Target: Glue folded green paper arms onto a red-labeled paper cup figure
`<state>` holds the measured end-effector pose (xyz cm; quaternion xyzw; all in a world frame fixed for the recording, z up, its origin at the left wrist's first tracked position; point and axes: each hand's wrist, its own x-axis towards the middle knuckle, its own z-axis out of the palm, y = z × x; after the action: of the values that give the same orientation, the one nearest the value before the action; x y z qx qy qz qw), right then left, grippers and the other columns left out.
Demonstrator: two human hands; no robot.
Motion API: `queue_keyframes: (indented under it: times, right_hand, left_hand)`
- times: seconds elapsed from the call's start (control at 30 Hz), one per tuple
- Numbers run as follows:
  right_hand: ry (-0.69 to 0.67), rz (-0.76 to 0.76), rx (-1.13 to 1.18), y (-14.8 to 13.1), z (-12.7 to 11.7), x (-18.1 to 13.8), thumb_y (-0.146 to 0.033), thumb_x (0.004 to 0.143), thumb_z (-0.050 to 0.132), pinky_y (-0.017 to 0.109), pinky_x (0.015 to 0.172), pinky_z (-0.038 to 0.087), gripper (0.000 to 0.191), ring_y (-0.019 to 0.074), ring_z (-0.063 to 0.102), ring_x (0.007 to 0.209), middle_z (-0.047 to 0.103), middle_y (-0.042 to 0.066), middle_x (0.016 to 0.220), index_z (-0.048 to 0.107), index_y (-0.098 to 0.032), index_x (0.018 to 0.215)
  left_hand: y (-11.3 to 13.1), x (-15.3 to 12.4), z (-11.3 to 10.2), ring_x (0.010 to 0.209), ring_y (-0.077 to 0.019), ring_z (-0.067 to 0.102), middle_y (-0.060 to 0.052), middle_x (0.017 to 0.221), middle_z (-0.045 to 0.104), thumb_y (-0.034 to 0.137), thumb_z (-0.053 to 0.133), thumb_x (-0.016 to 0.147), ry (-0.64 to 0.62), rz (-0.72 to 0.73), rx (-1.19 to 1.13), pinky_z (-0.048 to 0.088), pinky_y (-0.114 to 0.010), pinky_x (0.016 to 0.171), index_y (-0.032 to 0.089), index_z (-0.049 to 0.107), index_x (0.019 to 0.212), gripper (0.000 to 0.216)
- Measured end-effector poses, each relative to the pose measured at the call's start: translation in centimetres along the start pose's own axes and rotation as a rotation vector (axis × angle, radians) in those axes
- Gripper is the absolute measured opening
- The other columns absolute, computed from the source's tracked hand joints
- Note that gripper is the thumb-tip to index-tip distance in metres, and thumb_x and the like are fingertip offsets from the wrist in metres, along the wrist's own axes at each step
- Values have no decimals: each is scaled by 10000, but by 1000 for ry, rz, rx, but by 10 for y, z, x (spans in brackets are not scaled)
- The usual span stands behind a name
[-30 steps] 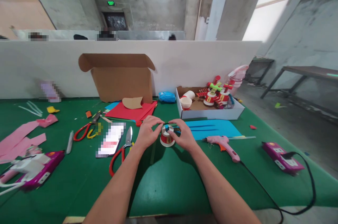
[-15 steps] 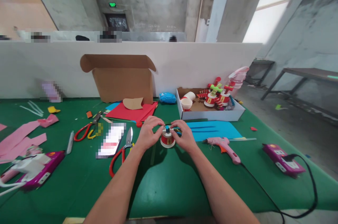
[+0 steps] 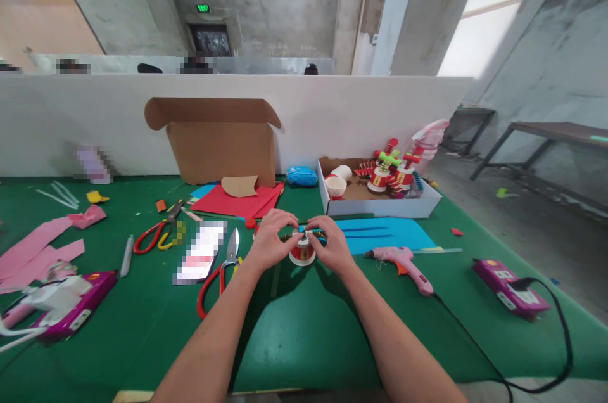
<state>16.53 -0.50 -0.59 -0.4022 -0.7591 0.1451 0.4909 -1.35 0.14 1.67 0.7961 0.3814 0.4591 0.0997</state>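
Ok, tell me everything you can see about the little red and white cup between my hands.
The small red-and-white paper cup looks to rest on the green table cover, apparently upside down, a red band above a white rim. A small blue piece sits on top, and dark folded strips stick out each side. The left hand and right hand pinch its top.

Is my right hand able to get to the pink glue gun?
Probably yes: the pink glue gun lies just right of the right hand, only bare table between, though that hand is holding the paper cup.
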Motion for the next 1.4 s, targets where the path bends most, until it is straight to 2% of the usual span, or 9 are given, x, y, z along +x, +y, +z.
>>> queue_keyframes:
  times: [0.3,0.53,0.73,0.9,0.97,1.07,1.2,1.4]
  right_hand:
    - [-9,10,18,-3,0,0,-191,823,545,402,873,472,78,225,602,957,656,83,951,614,-211,852]
    - [43,54,25,3,-1,2,-205,829,534,384,858,485,66,219,609,937,660,82,938,599,-210,840]
    - [127,131,36,5,-3,4,-282,899,457,336,792,489,210,201,614,854,666,72,863,554,-216,725]
    - [140,183,60,3,-7,4,-331,934,396,307,742,493,276,189,610,790,653,51,798,580,-213,766]
    - [115,200,80,3,-7,4,-330,933,402,308,767,499,257,189,621,827,665,53,839,595,-210,814]
    - [22,177,81,3,-6,2,-359,877,522,343,863,493,203,207,624,951,674,73,981,625,-203,955]
    - [-124,126,67,4,1,-2,-387,765,680,391,931,476,450,237,599,1076,636,109,1153,593,-198,1164]
    - [-160,115,50,5,6,-3,-355,797,659,402,898,490,374,238,618,1026,665,116,1091,609,-179,1124]
  left_hand:
    - [-4,-1,2,927,-207,594,-48,909,688,231,626,808,-9,-15,27,471,-384,855,213,645,791,31]
    - [-4,0,-2,915,-212,604,-57,910,698,294,609,834,38,-71,7,484,-377,843,207,658,868,105]
    - [-11,0,0,823,-194,613,-41,787,687,304,504,903,112,-145,41,497,-345,778,206,632,722,242]
    - [-6,1,-4,926,-206,606,-60,920,700,255,537,880,127,-41,-17,490,-382,855,212,663,868,134]
    - [-2,1,-6,931,-214,593,-62,912,692,243,564,859,103,14,-30,484,-395,859,212,667,878,109]
    - [2,0,-7,858,-209,571,-56,829,663,232,570,846,79,31,-19,484,-381,795,205,667,861,102]
    - [3,0,-8,834,-202,549,-51,798,632,187,540,842,51,45,-6,477,-369,770,203,667,853,129]
    - [1,-2,-4,840,-201,531,-44,795,615,127,526,812,-3,68,58,463,-370,769,221,693,878,202]
